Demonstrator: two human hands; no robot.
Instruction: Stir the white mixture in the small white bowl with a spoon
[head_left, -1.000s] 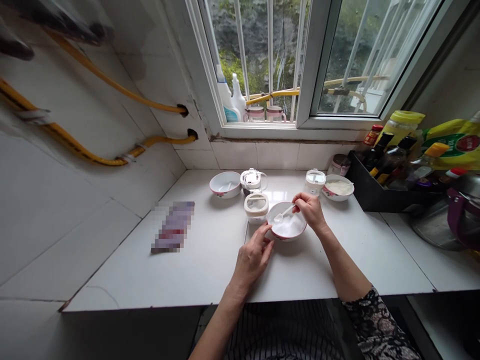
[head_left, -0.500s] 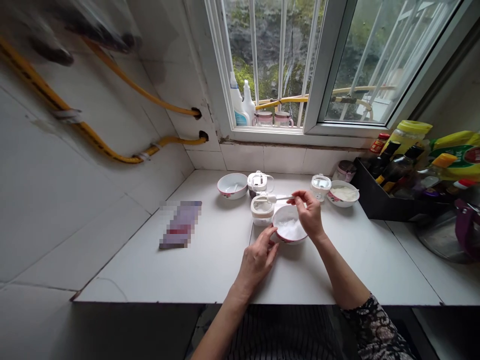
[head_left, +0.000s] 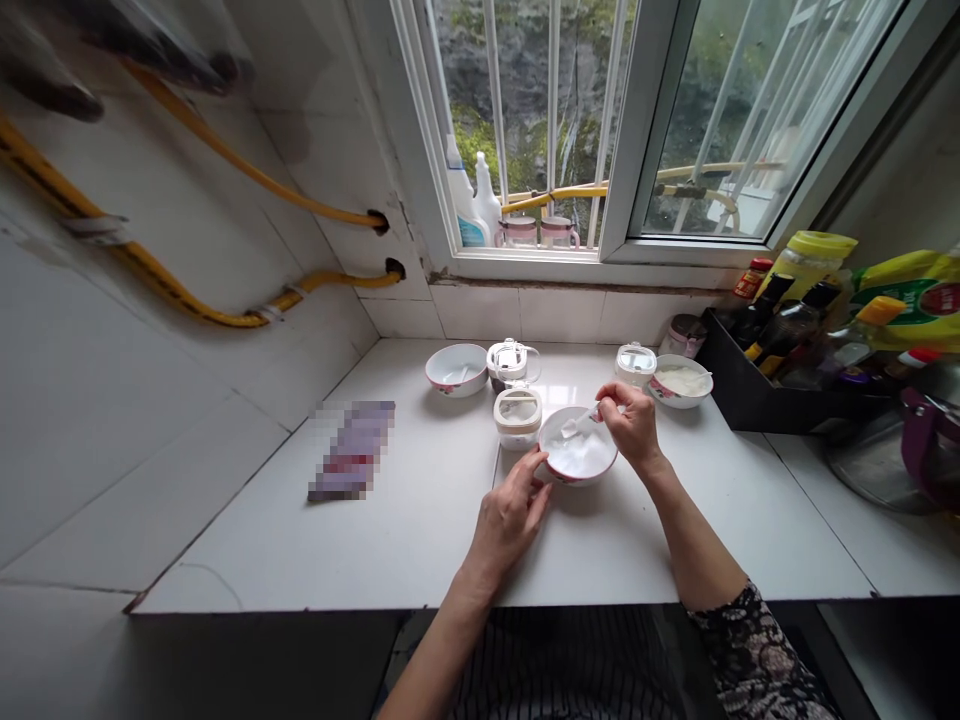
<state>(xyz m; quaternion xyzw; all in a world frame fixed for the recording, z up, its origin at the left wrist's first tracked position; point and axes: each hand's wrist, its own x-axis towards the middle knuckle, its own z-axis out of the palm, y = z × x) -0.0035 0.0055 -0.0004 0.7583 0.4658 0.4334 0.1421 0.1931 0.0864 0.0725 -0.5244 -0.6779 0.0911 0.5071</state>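
Note:
A white bowl with a red rim (head_left: 585,482) stands on the counter, holding a white granular heap (head_left: 581,458). My left hand (head_left: 510,515) grips the bowl's left rim with its fingertips. Pinched in my right hand (head_left: 631,425) is the handle of a small white spoon (head_left: 574,427), its head over the bowl at the granules; whether it touches them I cannot tell. Just left of the bowl is a seasoning jar (head_left: 518,428) with a pale lid, apparently closed. Behind that jar stands another lidded jar (head_left: 508,360) with dark contents.
A second bowl (head_left: 456,388) with a spoon inside sits back left. At the back right are a jar (head_left: 635,362) and a bowl of whitish food (head_left: 681,402). A black box of bottles (head_left: 772,405) stands farther right. A blurred purple item (head_left: 352,455) lies left.
My right hand has brought the spoon from above the pale-lidded jar down and right, into the bowl's opening. My left hand stays at the rim. The view has shifted slightly.

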